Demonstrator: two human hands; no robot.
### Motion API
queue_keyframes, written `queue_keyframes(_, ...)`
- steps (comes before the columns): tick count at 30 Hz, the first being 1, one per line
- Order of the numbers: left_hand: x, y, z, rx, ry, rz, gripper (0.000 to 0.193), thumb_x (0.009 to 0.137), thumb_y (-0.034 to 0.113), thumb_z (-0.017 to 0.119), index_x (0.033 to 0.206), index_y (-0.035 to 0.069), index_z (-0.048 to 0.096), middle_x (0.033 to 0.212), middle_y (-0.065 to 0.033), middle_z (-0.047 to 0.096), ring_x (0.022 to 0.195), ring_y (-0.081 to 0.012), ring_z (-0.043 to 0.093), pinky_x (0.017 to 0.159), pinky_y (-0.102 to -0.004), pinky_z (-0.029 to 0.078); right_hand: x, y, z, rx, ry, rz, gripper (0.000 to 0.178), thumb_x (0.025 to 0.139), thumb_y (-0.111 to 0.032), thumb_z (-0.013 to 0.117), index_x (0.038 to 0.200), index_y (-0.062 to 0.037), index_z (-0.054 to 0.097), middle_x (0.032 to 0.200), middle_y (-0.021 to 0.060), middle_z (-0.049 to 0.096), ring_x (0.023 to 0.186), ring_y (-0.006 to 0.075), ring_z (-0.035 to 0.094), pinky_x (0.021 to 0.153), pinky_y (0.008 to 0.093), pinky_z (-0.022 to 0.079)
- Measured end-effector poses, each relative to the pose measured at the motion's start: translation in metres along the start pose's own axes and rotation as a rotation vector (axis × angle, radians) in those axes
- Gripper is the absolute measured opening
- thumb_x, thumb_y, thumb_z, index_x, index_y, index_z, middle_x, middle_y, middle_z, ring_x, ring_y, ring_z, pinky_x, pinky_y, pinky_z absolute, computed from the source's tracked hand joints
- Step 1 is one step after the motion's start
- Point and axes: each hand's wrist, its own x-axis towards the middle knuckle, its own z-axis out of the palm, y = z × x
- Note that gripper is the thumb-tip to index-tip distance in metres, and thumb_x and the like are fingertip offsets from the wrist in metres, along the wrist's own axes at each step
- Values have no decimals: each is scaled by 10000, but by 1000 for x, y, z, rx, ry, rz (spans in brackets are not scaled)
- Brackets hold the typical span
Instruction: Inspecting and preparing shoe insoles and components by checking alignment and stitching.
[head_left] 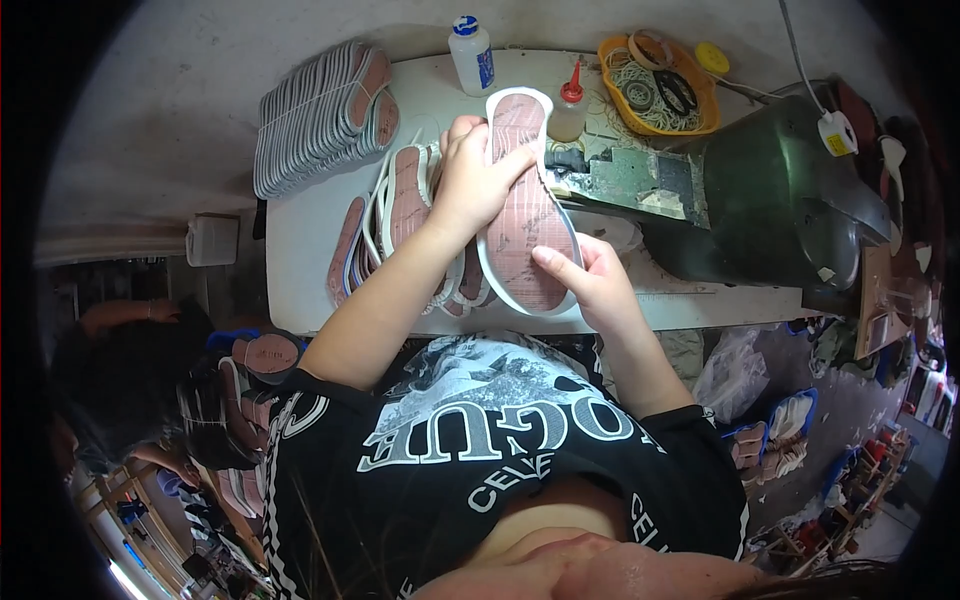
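Both hands hold one shoe insole (515, 225), pink with dark print and a white edge, above the table's near part. My left hand (478, 175) is closed round its upper left side, the thumb lying across the pink face. Lower down, my right hand (593, 280) grips the right edge, thumb on top and fingers beneath. More pink insoles (408, 200) with pale rims lie loosely piled beside and partly behind my left forearm. Right of the held insole is the metal bed of a green machine (640, 180); the insole hides part of it.
A tied stack of insoles (320, 115) stands at the table's far left. At the back are a white bottle with a blue cap (473, 60), a red-tipped squeeze bottle (570, 110) and an orange basket (665, 125) of cords. A cable (800, 60) hangs right; another person (130, 370) is left.
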Motion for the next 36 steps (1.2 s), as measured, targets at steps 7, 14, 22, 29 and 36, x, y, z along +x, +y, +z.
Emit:
queue_keyframes(7, 12, 7, 9, 200, -19, -11, 523, 750, 421, 640, 951, -61, 616, 1145, -199, 523, 1088, -339, 441, 971, -398, 341, 0, 8, -6, 135, 71, -22, 283, 877, -177, 628, 1062, 34, 596, 939, 78, 656, 817, 120, 626, 729, 248, 503)
queue_keyframes(14, 38, 7, 3, 243, -157, -116, 591, 752, 444, 627, 1011, -87, 607, 1226, -228, 502, 1178, -379, 404, 1006, -412, 328, 0, 11, 13, 234, 70, 166, 343, 890, -209, 582, 1037, 101, 563, 827, 190, 658, 681, 234, 679, 569, 286, 568)
queue_keyframes(22, 71, -6, -8, 295, -116, 357, 806, 688, 618, 646, 1178, -17, 570, 1353, -224, 420, 1340, -356, 246, 1101, -480, 157, 28, 5, 27, 294, 120, 155, 337, 893, -233, 599, 1033, 73, 576, 819, 175, 652, 671, 209, 668, 579, 270, 550)
queue_keyframes(29, 95, 38, -44, 482, -1045, 306, 487, 684, 453, 731, 1016, 122, 599, 1060, -63, 580, 1131, -246, 490, 1118, -510, 18, 43, -5, 34, 414, 129, 104, 321, 910, -217, 574, 1071, 61, 567, 863, 156, 660, 707, 207, 672, 612, 274, 558)
queue_keyframes(36, 91, 52, -53, 697, -948, 268, 525, 706, 540, 690, 908, 63, 601, 816, -91, 585, 990, -241, 515, 968, -453, 304, 42, -2, 35, 430, 172, -30, 384, 942, -227, 512, 1183, 72, 501, 1055, 172, 629, 921, 249, 659, 732, 307, 574)
